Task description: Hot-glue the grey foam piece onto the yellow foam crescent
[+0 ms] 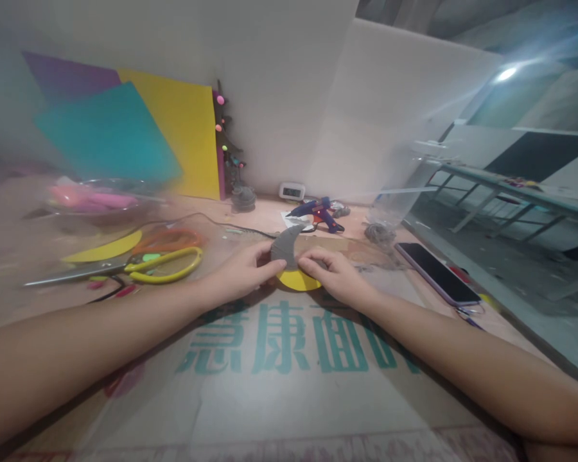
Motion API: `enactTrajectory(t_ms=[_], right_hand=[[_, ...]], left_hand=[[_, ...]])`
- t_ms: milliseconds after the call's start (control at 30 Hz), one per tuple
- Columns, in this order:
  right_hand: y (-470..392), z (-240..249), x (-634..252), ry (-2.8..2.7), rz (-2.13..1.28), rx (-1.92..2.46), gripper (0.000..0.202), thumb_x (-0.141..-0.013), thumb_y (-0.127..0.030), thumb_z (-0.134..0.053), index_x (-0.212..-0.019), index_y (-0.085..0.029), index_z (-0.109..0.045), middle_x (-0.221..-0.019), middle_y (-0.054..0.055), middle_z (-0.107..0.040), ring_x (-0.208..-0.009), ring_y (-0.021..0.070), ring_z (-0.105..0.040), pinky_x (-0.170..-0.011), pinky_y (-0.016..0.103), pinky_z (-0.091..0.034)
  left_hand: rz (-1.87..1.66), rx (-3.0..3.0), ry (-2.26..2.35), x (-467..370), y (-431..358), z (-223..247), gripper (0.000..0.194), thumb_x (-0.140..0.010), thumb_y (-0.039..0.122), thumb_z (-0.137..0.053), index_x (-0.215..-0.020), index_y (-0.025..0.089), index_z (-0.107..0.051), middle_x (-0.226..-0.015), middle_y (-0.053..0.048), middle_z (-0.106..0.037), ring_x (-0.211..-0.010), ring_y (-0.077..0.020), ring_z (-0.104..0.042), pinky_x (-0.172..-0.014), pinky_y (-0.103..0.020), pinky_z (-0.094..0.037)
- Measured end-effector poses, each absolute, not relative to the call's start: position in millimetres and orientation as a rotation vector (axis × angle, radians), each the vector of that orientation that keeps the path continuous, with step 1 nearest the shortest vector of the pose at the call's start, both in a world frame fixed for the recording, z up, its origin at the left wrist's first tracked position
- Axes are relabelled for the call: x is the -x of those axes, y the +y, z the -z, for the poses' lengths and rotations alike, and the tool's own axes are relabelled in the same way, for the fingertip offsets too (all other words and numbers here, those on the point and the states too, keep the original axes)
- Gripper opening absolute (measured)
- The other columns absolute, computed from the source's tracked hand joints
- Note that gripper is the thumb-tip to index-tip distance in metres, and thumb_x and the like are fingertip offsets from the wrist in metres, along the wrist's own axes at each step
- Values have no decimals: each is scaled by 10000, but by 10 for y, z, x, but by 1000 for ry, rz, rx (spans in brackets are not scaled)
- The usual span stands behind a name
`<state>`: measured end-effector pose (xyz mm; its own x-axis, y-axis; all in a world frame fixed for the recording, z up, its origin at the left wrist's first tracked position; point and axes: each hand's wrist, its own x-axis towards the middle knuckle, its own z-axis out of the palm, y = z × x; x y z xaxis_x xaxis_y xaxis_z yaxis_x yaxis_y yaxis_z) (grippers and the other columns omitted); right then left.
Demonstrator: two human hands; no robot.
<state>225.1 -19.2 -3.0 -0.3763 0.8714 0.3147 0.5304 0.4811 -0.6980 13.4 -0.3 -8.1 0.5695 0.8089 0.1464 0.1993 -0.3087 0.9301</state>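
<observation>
Approx. half done, by my judgement: the upper horn of the crescent [286, 249] was covered in grey, while the lower curve [299, 280] was bare yellow. So covering was done up top; the yellow bit was what was left uncovered, at least on the side facing the cam. Back side n/a, not visible. Couldn't tell if the grey was fixed down or just laid on.

Looks: grey part matte, w/ faint lines across it, prob. wound strand, tapering to a hooked tip that leaned up & right. Yellow part smooth, flat, rounded at the bottom, like card. R end hidden behind fingers.

Location: mid-counter [262, 217], between both hands, over the sheet w/ big green lettering [280, 339]; couldn't tell if it touched the sheet.

L hand [248, 271]: fingers pinched on the L edge, thumb in front. R hand [336, 274]: fingers closed in narrow on the R side, thumb & index tips near the grey/yellow border; whether they also gripped a loose strand, couldn't tell.

Nearby: scissors [103, 269] lay unheld on the L w/ a yellow offcut [110, 247] just behind; glue gun [313, 208] lay behind the crescent; grey coil [379, 232] & phone [438, 273] sat to the R.
</observation>
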Motion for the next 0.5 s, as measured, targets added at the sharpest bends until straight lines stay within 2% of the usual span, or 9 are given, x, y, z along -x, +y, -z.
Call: enactTrajectory(t_ms=[133,233,500], right_hand=[[-182,41,-2244,-2025,-665,1192,183,-870,-325,-593,-906,-179,-696,-935,48,-734,-892,196,-659,-818,311,-487],[-177,58,-2243,-2046,-622,1179,116,-837,-284,-637,-867,-188,-695,-908,33,-729,-872,183,-655,-827,303,-482],[-168,72,-2260,-2089,-588,1110,105,-868,-258,-610,-826,-197,-684,-897,31,-717,-879,173,-640,-843,299,-466]], left_hand=[[-774,-1813,826,-128,4,96,228,-886,342,-559,-994,147,-610,-761,17,-585,-596,-99,-546,-521,-203,-446],[-782,-1826,813,-126,17,113,224,-893,348,-556,-993,156,-613,-781,16,-592,-601,-97,-553,-535,-204,-456],[-788,-1845,808,-124,12,102,230,-885,354,-569,-983,153,-622,-810,6,-604,-611,-101,-568,-560,-216,-476]])
